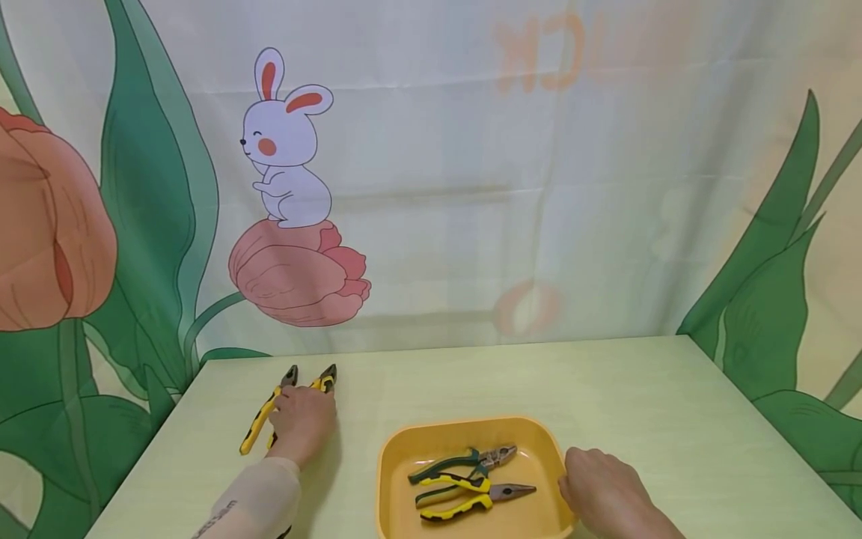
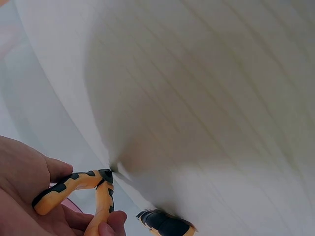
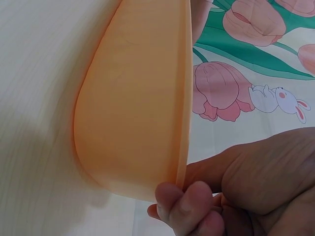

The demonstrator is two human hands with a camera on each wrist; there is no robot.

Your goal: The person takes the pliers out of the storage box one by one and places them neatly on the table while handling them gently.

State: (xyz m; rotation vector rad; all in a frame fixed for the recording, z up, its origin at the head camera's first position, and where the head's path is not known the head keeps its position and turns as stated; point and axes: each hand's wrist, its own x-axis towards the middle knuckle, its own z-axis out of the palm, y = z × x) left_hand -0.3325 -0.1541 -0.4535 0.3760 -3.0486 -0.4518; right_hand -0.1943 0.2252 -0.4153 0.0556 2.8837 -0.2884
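My left hand point(image 1: 304, 421) grips yellow-and-black pliers point(image 1: 327, 379) at the table's far left. In the left wrist view, thumb and fingers hold the spread handles of these pliers point(image 2: 69, 191). Just left of that hand lies a second yellow-and-black pair of pliers point(image 1: 257, 427), its far end partly behind the fingers. My right hand point(image 1: 606, 490) pinches the right rim of a yellow plastic tray point(image 1: 390, 457); the right wrist view shows thumb and fingers on the tray's edge point(image 3: 184, 123). Inside the tray are green-handled pliers point(image 1: 444, 466) and yellow-and-black needle-nose pliers point(image 1: 458, 511).
The pale wooden table point(image 1: 673, 404) ends at a hanging cloth point(image 1: 431, 224) printed with tulips and a rabbit. The tray stands at the front middle, between both hands.
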